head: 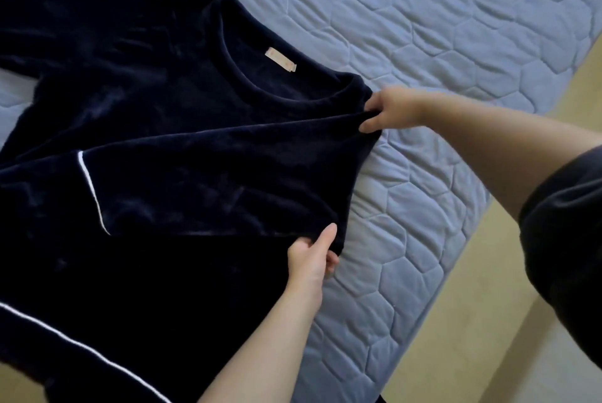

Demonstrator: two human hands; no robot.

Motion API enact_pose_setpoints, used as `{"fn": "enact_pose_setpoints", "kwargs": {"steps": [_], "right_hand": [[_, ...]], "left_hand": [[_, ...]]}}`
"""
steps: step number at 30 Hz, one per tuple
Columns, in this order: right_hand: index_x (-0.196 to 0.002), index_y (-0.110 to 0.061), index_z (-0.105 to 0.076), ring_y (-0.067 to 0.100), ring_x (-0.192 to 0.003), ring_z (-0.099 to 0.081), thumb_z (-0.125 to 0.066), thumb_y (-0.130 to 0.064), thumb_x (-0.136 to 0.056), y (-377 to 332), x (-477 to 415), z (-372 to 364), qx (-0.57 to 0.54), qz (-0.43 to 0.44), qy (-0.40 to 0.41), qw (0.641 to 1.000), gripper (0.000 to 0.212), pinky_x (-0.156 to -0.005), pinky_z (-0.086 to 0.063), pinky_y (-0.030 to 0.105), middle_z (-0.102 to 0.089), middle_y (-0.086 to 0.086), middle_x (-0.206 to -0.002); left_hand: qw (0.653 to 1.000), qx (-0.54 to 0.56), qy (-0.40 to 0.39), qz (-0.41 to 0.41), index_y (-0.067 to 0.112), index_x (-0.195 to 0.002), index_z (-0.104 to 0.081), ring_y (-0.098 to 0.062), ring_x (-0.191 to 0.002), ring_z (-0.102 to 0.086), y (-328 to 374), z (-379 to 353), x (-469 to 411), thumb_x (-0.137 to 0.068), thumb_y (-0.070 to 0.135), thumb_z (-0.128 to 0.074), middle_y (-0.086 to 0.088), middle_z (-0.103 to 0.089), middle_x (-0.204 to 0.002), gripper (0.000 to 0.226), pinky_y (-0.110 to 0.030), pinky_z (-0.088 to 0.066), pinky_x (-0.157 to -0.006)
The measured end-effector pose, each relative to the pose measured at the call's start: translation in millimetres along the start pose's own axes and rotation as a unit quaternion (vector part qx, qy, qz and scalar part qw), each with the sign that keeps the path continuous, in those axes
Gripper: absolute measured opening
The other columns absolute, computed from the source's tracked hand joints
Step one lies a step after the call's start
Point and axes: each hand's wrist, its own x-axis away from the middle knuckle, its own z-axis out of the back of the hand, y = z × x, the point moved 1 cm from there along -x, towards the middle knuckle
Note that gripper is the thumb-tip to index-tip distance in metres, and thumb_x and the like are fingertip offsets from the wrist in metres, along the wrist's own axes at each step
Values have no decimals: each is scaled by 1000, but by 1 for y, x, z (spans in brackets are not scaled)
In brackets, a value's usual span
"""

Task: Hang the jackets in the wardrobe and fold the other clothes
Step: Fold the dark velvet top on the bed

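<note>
A dark navy fleece top [156,129] with a round neck, a pale label and thin white piping lies spread on the bed, its neck toward the right. One sleeve is folded across the body toward the left. My right hand [389,108] pinches the shoulder fold beside the neckline. My left hand [313,256] grips the lower edge of the same folded part, thumb on top, fingers under the cloth.
The bed is covered with a light blue quilted bedspread [423,38] that runs to the right edge of the mattress. Beige floor [488,321] lies to the right and below. More dark cloth with a white stripe [81,344] lies at the lower left.
</note>
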Motion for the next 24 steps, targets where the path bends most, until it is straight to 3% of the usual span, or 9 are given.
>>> {"fn": "enact_pose_setpoints", "kwargs": {"steps": [2, 4, 8, 13, 16, 18, 19, 21, 24], "right_hand": [[-77, -15, -57, 20, -66, -49, -64, -26, -88, 4, 0, 9, -80, -12, -31, 996, 17, -59, -40, 29, -51, 4, -70], [-79, -15, -55, 21, -65, -49, -63, -24, -89, 15, -3, 7, -36, -59, -45, 997, 15, -59, -40, 27, -51, 4, -69], [-96, -16, -59, 29, -90, -56, -58, -16, -85, 23, -20, -29, 30, -135, 64, 988, 12, -78, -45, 32, -61, 10, -96], [-125, -12, -43, 35, -119, -43, -51, -7, -84, -7, 2, -57, -17, -190, 241, 951, 42, -84, -39, 42, -42, 13, -130], [-146, -17, -27, 31, -141, -19, -47, -17, -88, -32, 29, -78, 12, -145, 312, 939, 61, -107, -24, 50, -19, 10, -155], [-150, -22, -20, 28, -146, -6, -44, -27, -92, -57, 46, -106, 39, -104, 307, 945, 63, -113, -13, 56, -9, 5, -160], [-151, -23, -19, 29, -147, -4, -44, -32, -94, -73, 54, -121, 50, -90, 296, 950, 63, -113, -11, 60, -7, 5, -160], [-151, -28, -15, 31, -147, 1, -41, -42, -96, -110, 60, -148, 55, -81, 264, 959, 63, -110, -8, 65, -3, 4, -160], [-151, -33, 3, 34, -144, 15, -26, -55, -97, -166, 43, -181, 36, -119, 213, 969, 65, -105, -4, 72, 14, 4, -159]], "left_hand": [[1000, 8, 4, 7, 10, -78, -55, -8, -37, -39, -1, 3, -2, -86, 23, -69, 4, -47, -42, 21, -21, -32, -40], [1000, -8, 12, 22, 8, -78, -52, -10, -36, -36, -3, 6, -4, -87, 23, -67, 4, -44, -43, 23, -23, -31, -43], [996, -55, 48, 53, 7, -73, -50, -13, -40, -37, 4, 0, -14, -86, 23, -67, 1, -43, -43, 27, -23, -36, -45], [990, 33, 1, 134, 16, -95, -58, -13, -47, -58, 15, 14, -2, -92, 43, -51, -4, -68, -98, 28, -25, -48, -48], [991, -42, -30, 125, 13, -98, -62, -19, -67, -67, 23, 41, 14, -98, 42, -39, -3, -71, -93, 37, -28, -52, -57], [979, -198, 41, 10, 14, -87, -64, -19, -68, -65, 33, 75, 24, -96, 34, -42, 1, -69, -79, 30, -31, -53, -63], [943, -306, 90, -96, 17, -81, -61, -19, -71, -63, 42, 97, 29, -93, 32, -46, 5, -66, -75, 25, -33, -53, -67], [802, -479, 137, -329, 21, -84, -58, -19, -88, -57, 69, 143, 33, -88, 30, -54, 7, -59, -88, 11, -36, -47, -79], [573, -666, 116, -464, 18, -139, -42, -26, -136, -31, 113, 214, 3, -87, 39, -53, -8, -36, -145, 58, -46, -24, -109]]}}
